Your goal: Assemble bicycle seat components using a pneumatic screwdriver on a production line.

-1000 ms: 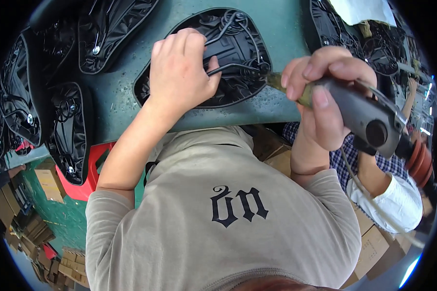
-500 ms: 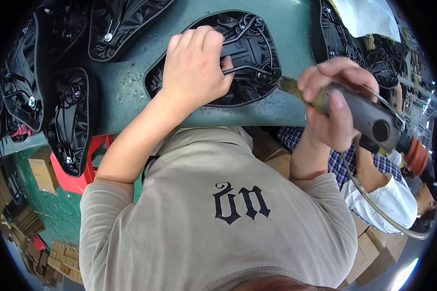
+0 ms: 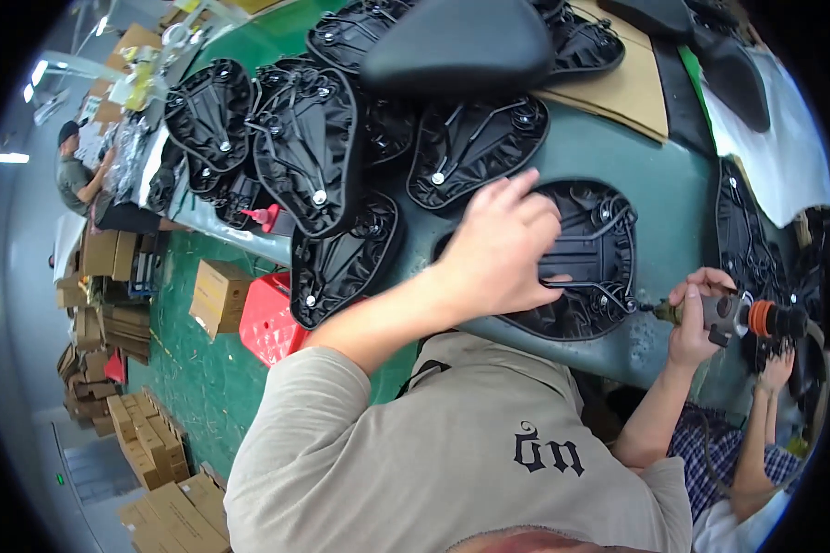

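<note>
An upturned black bicycle saddle (image 3: 588,253) lies on the green-topped table in front of me, its gathered cover edge and black wire rails (image 3: 583,288) facing up. Over its left part is my left hand (image 3: 503,244), open, fingers apart and slightly blurred; the thumb lies by the near rail, and whether it touches I cannot tell. My right hand (image 3: 696,318) is closed around a grey handheld power screwdriver (image 3: 729,318) with an orange ring. The tool's tip points left at the saddle's right edge, close to the rail end; contact there is unclear.
Several upturned saddles (image 3: 306,147) are piled at the left and back, one right-way-up seat (image 3: 456,46) on top. Cardboard (image 3: 609,78) and a white sheet (image 3: 765,138) lie farther right. A red stool (image 3: 272,318) stands by the table. A co-worker's hand (image 3: 776,369) is at right.
The view has swung left. My left fingers have loosened from the saddle's rail and spread. The screwdriver remains in my right hand, at the saddle's right edge.
</note>
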The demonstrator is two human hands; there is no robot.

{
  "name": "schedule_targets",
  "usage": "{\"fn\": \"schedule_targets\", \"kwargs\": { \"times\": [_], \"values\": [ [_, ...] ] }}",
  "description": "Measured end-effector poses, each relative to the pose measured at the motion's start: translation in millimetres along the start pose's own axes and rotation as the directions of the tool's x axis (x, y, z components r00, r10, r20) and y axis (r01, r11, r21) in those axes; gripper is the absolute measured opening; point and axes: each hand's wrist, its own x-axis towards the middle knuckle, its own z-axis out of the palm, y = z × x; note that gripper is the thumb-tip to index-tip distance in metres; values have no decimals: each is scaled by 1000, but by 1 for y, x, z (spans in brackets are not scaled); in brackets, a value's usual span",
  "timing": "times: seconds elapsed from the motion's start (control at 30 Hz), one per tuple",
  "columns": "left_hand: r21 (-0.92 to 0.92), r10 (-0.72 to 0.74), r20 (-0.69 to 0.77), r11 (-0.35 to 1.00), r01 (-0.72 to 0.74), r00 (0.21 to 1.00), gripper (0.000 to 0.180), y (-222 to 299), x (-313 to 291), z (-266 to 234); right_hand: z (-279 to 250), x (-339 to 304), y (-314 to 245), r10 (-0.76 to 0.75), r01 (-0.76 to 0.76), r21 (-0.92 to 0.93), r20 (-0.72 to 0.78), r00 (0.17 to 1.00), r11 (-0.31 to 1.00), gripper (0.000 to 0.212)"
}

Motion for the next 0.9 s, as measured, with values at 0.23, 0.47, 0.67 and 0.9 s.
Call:
{"fn": "schedule_targets", "kwargs": {
  "times": [0.23, 0.47, 0.67, 0.9],
  "values": [
    [-181, -425, -470, 904, 387, 773, 50, -54, 44, -202, -7, -1, 1, -17, 21, 71, -53, 998, 997, 26],
    [-101, -566, -686, 695, 712, 456, 63, -241, 20, -317, 1, -4, -3, -38, 40, 17, -83, 996, 999, 27],
    [155, -634, -630, 462, 873, 447, 75, -257, 16, -292, 4, -6, -3, -65, 67, 11, -95, 993, 998, 27],
    [272, -719, -485, 418, 867, 499, 77, -273, 6, -308, 6, -7, -6, -72, 72, -6, -102, 992, 997, 27]
  ]
}}
